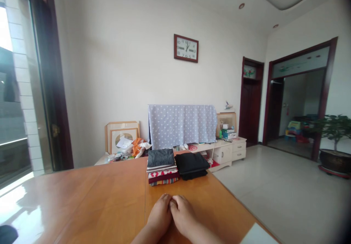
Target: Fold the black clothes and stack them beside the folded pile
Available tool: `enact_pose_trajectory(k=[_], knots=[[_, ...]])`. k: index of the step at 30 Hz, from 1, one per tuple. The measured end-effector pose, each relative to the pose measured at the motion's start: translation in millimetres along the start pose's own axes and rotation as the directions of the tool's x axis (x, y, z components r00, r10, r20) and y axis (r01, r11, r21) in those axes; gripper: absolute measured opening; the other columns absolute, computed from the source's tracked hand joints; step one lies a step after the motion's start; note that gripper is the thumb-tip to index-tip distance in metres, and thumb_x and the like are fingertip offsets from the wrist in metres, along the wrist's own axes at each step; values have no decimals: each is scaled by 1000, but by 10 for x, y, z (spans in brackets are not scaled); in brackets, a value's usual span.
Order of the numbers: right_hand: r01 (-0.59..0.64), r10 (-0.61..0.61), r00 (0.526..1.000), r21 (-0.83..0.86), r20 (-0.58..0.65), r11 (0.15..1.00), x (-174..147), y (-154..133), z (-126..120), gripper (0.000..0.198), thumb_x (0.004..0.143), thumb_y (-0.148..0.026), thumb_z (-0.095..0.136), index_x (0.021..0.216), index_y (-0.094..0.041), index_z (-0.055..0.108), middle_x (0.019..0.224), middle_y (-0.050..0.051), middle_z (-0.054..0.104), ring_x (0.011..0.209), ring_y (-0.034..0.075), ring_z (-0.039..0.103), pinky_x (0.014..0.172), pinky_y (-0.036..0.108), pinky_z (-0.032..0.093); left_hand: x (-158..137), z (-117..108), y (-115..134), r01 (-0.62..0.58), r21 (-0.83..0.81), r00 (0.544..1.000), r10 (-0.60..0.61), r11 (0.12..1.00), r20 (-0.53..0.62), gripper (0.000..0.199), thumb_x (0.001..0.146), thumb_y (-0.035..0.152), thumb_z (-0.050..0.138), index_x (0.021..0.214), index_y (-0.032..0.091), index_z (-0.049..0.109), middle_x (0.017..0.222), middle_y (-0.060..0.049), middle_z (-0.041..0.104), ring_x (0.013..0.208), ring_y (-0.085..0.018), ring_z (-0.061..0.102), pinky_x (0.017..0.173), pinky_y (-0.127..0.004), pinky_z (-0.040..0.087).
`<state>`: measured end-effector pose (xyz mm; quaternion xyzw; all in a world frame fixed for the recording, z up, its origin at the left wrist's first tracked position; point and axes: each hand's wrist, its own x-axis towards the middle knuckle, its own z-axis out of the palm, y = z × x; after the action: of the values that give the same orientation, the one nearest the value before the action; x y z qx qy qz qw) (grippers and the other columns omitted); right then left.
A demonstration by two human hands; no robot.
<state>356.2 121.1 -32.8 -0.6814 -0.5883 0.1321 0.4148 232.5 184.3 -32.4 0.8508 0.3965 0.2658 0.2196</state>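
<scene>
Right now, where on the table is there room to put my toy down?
The widest bare patch of table lies left of the hands, toward the window. A smaller strip lies between the left hand, the right hand and the folded clothes. The far edge is crowded: a striped stack beside a black pile. A white sheet takes the near right corner.

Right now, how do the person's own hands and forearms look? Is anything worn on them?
Both the left hand and the right hand are bare: no gloves, and no rings that I can make out on the backs of the fingers. The forearms showing at the bottom edge are bare too, with no sleeve, watch or bracelet in view. The fingers look short and rounded. The wrists further back are cut off by the picture's edge.
</scene>
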Motion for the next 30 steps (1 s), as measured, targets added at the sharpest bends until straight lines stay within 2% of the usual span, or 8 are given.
enact_pose_trajectory(k=[6,8,11,15,18,23,30], knots=[[1,-2,997,15,76,1000,-392,-478,280,26,94,-32,44,99,-22,69,105,8,71,101,22,65,90,32,48,-714,-407,-193,24,7,996,-23,1000,-92,35,93,27,42,113,21,70,126,-9,68,117,-19,62,104,-27,43],[-3,3,993,-5,118,1000,-515,-668,402,32,94,-32,43,109,-20,69,116,11,70,112,25,63,98,35,46,-958,-577,-281,51,24,990,-48,998,-132,36,95,32,40,110,21,71,123,-9,69,114,-19,64,102,-28,45],[2,9,985,-64,173,998,-702,-887,571,47,94,-34,41,133,-16,60,140,15,58,134,28,50,113,41,37,-1323,-835,-433,153,87,974,-135,984,-184,37,95,35,41,112,20,70,126,-10,68,117,-21,63,105,-31,45],[70,-25,976,-200,218,977,-900,-985,723,54,92,-37,45,141,-17,55,153,13,46,146,31,36,122,48,23,-1791,-1145,-584,247,149,955,-215,958,-203,39,93,37,41,114,20,69,131,-9,66,124,-23,60,110,-33,42],[120,-62,973,-262,221,957,-960,-989,771,54,92,-39,46,139,-14,58,155,15,43,147,32,33,122,50,22,-2075,-1288,-624,300,173,941,-262,938,-215,39,94,37,39,113,21,69,129,-8,67,123,-23,60,110,-33,43],[109,-59,983,-296,174,949,-969,-1032,787,51,90,-38,49,135,-17,61,152,13,48,144,29,38,121,45,24,-2318,-1353,-576,296,212,945,-253,931,-207,38,94,36,40,113,20,69,127,-8,68,122,-21,61,108,-31,42],[125,-76,983,-307,166,943,-973,-1039,811,49,88,-37,52,131,-15,63,148,14,52,143,27,40,120,43,25,-2360,-1409,-451,305,198,939,-259,932,-227,34,95,35,39,100,21,70,110,-7,72,104,-20,66,92,-28,46]])
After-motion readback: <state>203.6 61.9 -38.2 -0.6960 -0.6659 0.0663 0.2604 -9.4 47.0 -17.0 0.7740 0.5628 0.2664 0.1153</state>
